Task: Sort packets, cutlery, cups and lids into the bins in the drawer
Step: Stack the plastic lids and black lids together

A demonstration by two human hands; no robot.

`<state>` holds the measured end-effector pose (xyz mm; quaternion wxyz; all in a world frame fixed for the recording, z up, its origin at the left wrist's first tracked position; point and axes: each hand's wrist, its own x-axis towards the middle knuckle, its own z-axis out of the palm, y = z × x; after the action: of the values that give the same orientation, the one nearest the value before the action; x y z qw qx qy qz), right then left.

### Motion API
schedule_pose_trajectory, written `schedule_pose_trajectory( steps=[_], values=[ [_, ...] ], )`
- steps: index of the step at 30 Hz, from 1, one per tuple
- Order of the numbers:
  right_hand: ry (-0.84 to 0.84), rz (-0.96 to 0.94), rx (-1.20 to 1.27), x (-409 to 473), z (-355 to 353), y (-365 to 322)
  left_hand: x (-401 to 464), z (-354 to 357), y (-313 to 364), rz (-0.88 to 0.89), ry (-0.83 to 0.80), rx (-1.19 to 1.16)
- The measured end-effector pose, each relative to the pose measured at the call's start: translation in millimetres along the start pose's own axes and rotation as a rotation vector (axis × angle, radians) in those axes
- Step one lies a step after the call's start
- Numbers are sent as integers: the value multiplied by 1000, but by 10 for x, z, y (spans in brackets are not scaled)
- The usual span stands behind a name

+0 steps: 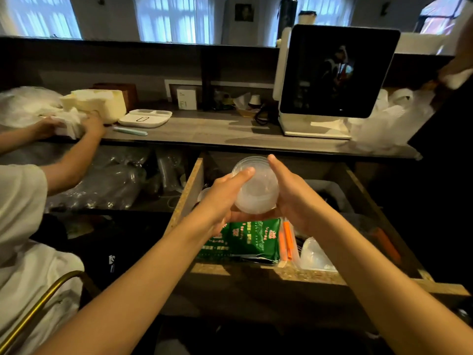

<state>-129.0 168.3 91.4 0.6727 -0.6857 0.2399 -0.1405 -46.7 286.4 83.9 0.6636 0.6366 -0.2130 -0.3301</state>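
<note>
Mid-frame, your left hand [222, 198] and right hand [291, 198], fingers straight, clasp stacked clear lids [256, 187] over green packets [245, 239]; their print is unreadable.

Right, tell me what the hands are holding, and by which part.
A stack of clear plastic lids, held above the open drawer: left hand and right hand press its opposite sides.

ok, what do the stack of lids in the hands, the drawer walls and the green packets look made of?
Stack of lids: looks like thin clear plastic, slightly frosted; the rims show through each other. Drawer: raw particleboard by the speckled, unfinished edges. Green packets: glossy printed film, probably plastic, with creases catching the light. Left hand and right hand press the stack between flat fingers.
</note>
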Motion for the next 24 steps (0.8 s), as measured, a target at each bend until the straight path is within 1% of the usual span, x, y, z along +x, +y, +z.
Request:
schedule_pose_trajectory(
  steps=[1,2,3,5,8,10,12,14,17,20,22,24],
  values=[
    [44,-12,3,-6,-113,12,13,163,-50,19,-44,52],
    [91,-21,-5,-14,-223,32,61,244,-50,10,-39,36],
    [122,-22,-13,-22,-336,55,150,338,-56,6,-36,92],
    [153,-17,-42,-61,-572,88,229,552,-106,-9,-102,172],
    [202,36,-73,-98,-935,175,343,888,-149,-84,-156,291],
    [243,93,-100,-104,-1146,254,412,1103,-207,-71,-172,422],
    [297,133,-157,-94,-1347,346,491,1306,-305,-21,-169,550],
    [363,164,-246,-92,-1550,454,588,1498,-410,-38,-185,579],
    [458,205,-385,-133,-1815,654,676,1739,-545,-105,-258,502],
    [481,221,-411,-186,-2040,807,749,1886,-680,-79,-337,440],
    [433,252,-441,-234,-2160,844,792,1950,-770,-20,-373,536],
    [403,279,-474,-249,-2211,915,827,1999,-856,41,-374,693]
  ],
)
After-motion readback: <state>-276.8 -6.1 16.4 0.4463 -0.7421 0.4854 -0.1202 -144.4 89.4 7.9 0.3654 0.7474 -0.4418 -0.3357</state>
